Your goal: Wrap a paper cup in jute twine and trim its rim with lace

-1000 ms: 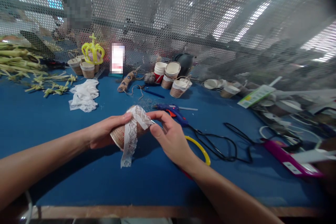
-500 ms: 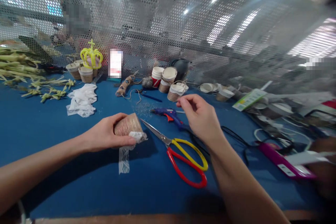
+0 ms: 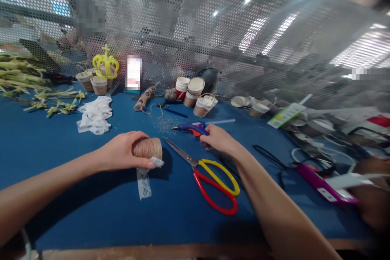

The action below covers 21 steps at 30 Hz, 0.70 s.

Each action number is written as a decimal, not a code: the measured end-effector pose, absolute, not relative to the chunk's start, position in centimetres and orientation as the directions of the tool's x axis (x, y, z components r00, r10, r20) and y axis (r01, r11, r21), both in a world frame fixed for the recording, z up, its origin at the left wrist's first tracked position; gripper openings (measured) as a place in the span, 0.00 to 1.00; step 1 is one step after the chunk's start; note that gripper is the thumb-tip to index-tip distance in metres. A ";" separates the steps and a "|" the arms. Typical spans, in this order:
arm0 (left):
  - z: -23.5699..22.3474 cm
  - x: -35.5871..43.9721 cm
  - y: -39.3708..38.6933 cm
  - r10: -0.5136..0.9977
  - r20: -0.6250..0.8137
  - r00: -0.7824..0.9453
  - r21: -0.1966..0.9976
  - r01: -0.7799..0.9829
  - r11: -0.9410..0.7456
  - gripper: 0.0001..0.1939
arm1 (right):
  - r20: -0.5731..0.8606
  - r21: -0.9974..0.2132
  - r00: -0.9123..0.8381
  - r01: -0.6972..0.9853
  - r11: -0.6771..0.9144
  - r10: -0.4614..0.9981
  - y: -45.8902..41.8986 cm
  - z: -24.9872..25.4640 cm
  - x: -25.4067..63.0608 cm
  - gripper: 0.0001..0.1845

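Note:
My left hand (image 3: pixel 123 152) is wrapped round a small cup bound in twine (image 3: pixel 148 148), tipped on its side just over the blue table. A strip of white lace (image 3: pixel 144 185) hangs down from under that hand, and a bit of it lies at the cup's lower edge. At the middle, my right hand (image 3: pixel 219 140) has its fingers closed round the handle of a blue glue gun (image 3: pixel 190 126). A clear glue stick (image 3: pixel 225 121) sticks out of the gun's back. Scissors (image 3: pixel 190 160) with one yellow and one red handle lie between my hands, blades pointing away.
Crumpled white lace (image 3: pixel 95 114) lies at the left. Behind stand twine-wrapped cups (image 3: pixel 203 107), a twine bundle (image 3: pixel 144 98) and a yellow crown (image 3: pixel 105 65). A purple power strip (image 3: pixel 323 185) with cables is at the right. A perforated metal screen (image 3: pixel 170 28) closes off the back.
My right hand has moved down and left from above the glue gun and closed on its handle. The cup in my left hand has turned slightly and sits a little lower.

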<state>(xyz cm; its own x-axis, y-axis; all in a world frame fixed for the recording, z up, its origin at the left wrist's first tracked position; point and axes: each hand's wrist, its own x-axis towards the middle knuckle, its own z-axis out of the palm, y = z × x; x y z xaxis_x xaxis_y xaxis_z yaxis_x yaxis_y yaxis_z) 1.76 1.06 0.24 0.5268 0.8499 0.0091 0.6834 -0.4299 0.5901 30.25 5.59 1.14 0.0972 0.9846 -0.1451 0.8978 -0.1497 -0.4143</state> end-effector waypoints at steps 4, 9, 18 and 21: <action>-0.2 1.9 1.0 0.842 0.047 0.538 0.556 0.686 -0.469 0.37 | -0.044 -0.586 0.044 0.808 -0.062 0.998 4.3 2.6 29.6 0.14; -0.1 1.8 1.1 0.856 0.011 0.517 0.585 0.691 -0.425 0.34 | -0.035 -0.875 -0.089 0.485 0.012 0.995 2.3 4.2 27.9 0.11; 0.1 0.6 2.7 0.871 -0.036 0.490 0.636 0.684 -0.358 0.32 | -0.108 -0.845 -0.270 0.533 0.055 0.957 -0.8 4.1 25.9 0.12; 0.2 0.6 2.9 0.861 -0.076 0.503 0.634 0.691 -0.347 0.30 | -0.159 -0.765 -0.287 0.641 0.066 0.945 -1.2 3.7 26.5 0.14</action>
<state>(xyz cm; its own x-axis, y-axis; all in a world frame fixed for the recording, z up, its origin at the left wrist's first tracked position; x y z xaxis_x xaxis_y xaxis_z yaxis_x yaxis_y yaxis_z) 0.58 2.91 0.23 0.5027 0.8611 -0.0761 0.6910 -0.3474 0.6340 26.53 -1.20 3.71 -0.2871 0.9445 -0.1593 0.6408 0.0658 -0.7649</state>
